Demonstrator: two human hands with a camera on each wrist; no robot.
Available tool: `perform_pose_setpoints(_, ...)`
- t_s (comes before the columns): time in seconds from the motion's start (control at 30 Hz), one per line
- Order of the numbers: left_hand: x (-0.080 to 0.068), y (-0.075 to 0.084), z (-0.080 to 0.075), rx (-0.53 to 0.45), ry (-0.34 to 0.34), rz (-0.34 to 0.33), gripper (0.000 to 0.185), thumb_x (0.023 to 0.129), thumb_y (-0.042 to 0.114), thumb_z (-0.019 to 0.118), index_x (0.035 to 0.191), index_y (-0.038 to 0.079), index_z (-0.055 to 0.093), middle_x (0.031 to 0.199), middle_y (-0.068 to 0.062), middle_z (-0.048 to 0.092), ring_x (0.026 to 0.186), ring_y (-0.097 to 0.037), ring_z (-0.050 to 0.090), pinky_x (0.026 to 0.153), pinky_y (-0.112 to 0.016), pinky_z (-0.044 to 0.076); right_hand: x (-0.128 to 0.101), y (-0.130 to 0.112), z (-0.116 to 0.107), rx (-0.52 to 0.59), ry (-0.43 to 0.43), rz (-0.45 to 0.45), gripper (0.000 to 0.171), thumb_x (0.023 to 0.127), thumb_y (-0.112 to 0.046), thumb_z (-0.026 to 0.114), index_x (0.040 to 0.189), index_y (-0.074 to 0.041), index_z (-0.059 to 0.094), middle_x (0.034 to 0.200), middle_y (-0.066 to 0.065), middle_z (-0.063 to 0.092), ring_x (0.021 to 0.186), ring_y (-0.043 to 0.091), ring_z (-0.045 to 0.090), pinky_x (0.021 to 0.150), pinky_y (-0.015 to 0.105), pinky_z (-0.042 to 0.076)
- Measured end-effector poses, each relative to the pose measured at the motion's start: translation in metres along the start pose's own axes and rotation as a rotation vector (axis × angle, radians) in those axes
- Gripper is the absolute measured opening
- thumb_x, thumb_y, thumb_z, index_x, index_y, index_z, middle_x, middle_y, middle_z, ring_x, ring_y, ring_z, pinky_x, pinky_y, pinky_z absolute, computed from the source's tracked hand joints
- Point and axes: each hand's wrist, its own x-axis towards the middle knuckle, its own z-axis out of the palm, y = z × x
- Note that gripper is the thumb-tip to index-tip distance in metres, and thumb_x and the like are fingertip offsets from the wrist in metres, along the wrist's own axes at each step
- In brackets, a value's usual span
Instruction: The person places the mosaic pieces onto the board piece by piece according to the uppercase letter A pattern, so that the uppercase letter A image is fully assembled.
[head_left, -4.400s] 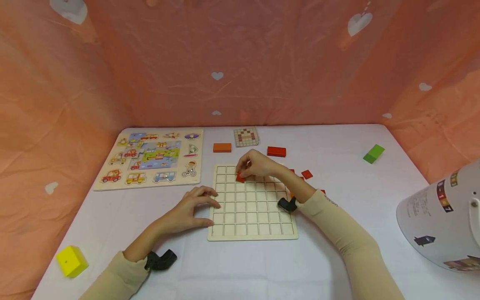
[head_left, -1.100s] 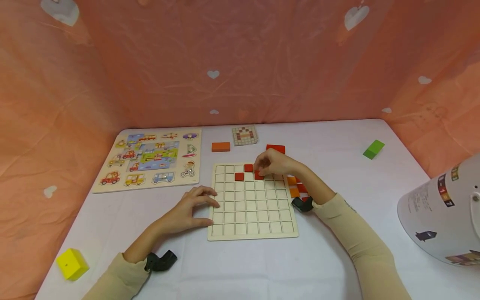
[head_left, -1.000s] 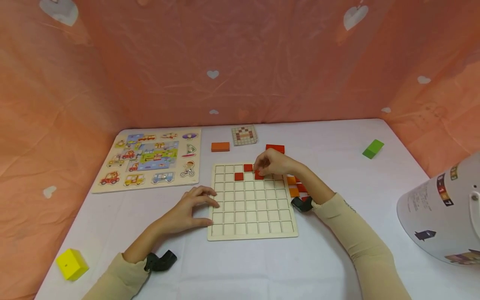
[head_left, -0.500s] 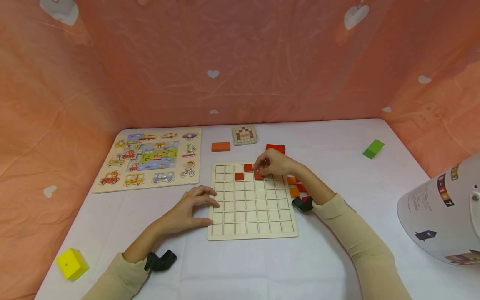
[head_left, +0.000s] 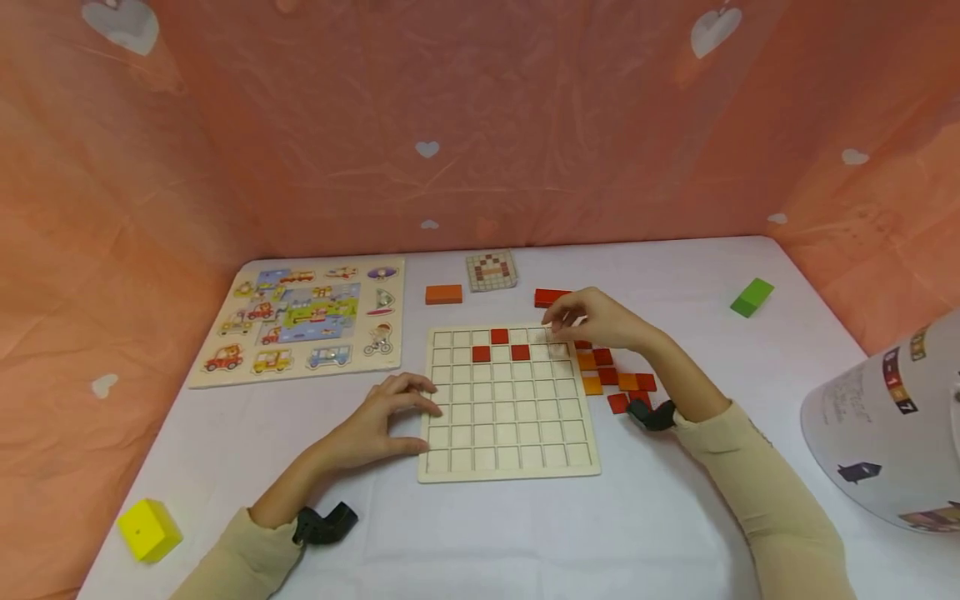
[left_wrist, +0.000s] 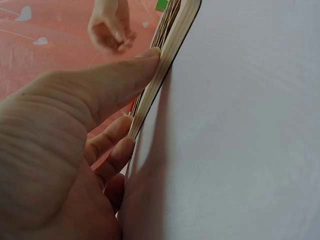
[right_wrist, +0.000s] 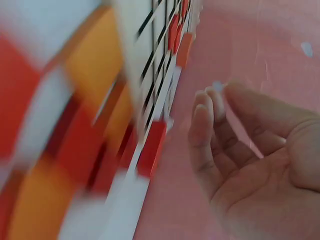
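Observation:
A pale wooden grid board [head_left: 506, 414] lies flat before me. Three red square tiles sit in its upper cells: a top tile [head_left: 499, 337], a left tile [head_left: 482, 354] and a right tile [head_left: 521, 352] one row lower. My left hand [head_left: 378, 421] rests at the board's left side; the left wrist view shows its thumb [left_wrist: 112, 82] and fingertips touching the edge. My right hand [head_left: 600, 318] hovers over the upper right corner, fingers loosely bent, nothing held. Beside the board's right edge lie several loose red and orange tiles [head_left: 608, 377], partly hidden by the right arm.
Behind the board are a small pattern card [head_left: 491, 271], an orange block [head_left: 444, 294] and a red block [head_left: 551, 297]. A vehicle peg puzzle [head_left: 300, 321] lies left. A yellow block [head_left: 148, 530], a green block [head_left: 752, 297] and a white bucket [head_left: 843, 425] stand farther out.
My right hand has let go of the right-hand red tile, now in its cell, and moved right. Two more red tiles are on the board than at first. My left hand has stayed put.

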Motion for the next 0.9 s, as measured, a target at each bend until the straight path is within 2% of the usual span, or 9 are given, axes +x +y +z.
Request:
perform_pose_setpoints(0.1,0.000,0.000,0.001,0.002,-0.001,0.003,0.037,0.078,0.023,0.086,0.112,0.023,0.071,0.136,-0.001,0.050,0.134,-0.030,0.038,0.107,-0.068,0.012,-0.028,0.010,-0.010,0.016,-0.006,0.047,0.024,0.090,-0.001,0.070,0.113,0.004,0.068,0.103,0.013,0.069,0.093,0.026,0.062,0.084,0.030,0.052)
perform_pose_setpoints(0.17,0.000,0.000,0.001,0.003,-0.003,0.004,0.037,0.078,0.024,0.086,0.112,0.024,0.071,0.136,-0.001,0.050,0.134,-0.030,0.038,0.107,-0.068,0.012,-0.049,0.017,-0.015,0.009,-0.018,0.070,0.026,0.090,-0.001,0.070,0.116,0.003,0.067,0.107,0.012,0.069,0.098,0.027,0.061,0.088,0.033,0.052)
perform_pose_setpoints(0.3,0.000,0.000,0.001,0.003,-0.005,0.000,0.037,0.079,0.025,0.086,0.113,0.025,0.071,0.136,0.000,0.050,0.134,-0.029,0.037,0.107,-0.067,0.013,-0.087,0.029,-0.020,-0.058,-0.046,0.099,0.031,0.088,-0.002,0.071,0.119,-0.002,0.067,0.117,0.008,0.066,0.107,0.027,0.057,0.094,0.042,0.047)
perform_pose_setpoints(0.37,0.000,0.000,0.000,0.004,-0.003,-0.005,0.037,0.079,0.025,0.086,0.113,0.025,0.071,0.136,0.000,0.050,0.134,-0.029,0.037,0.107,-0.068,0.012,-0.099,0.034,-0.020,-0.084,-0.053,0.114,0.033,0.086,-0.001,0.072,0.119,-0.003,0.067,0.119,0.008,0.065,0.108,0.027,0.056,0.092,0.041,0.045)
perform_pose_setpoints(0.47,0.000,0.000,0.000,0.009,-0.001,-0.009,0.036,0.079,0.025,0.085,0.113,0.025,0.071,0.136,0.000,0.050,0.134,-0.030,0.038,0.107,-0.071,0.010,-0.109,0.039,-0.020,-0.089,-0.052,0.112,0.037,0.084,0.004,0.072,0.120,-0.002,0.065,0.119,0.009,0.065,0.107,0.027,0.054,0.088,0.034,0.046)
perform_pose_setpoints(0.6,-0.001,0.000,-0.001,0.009,0.001,-0.010,0.036,0.080,0.026,0.085,0.113,0.025,0.071,0.136,0.000,0.050,0.134,-0.030,0.037,0.107,-0.070,0.009,-0.110,0.042,-0.018,-0.087,-0.036,0.076,0.038,0.082,0.008,0.072,0.119,0.002,0.064,0.116,0.013,0.066,0.100,0.028,0.055,0.080,0.027,0.048)
perform_pose_setpoints(0.9,0.000,0.001,0.000,0.011,-0.001,-0.006,0.037,0.079,0.025,0.086,0.112,0.024,0.071,0.136,0.000,0.050,0.134,-0.029,0.038,0.107,-0.065,0.014,-0.109,0.043,-0.017,-0.113,-0.039,0.106,0.034,0.082,0.009,0.072,0.114,0.001,0.066,0.109,0.009,0.066,0.094,0.025,0.055,0.079,0.027,0.048)
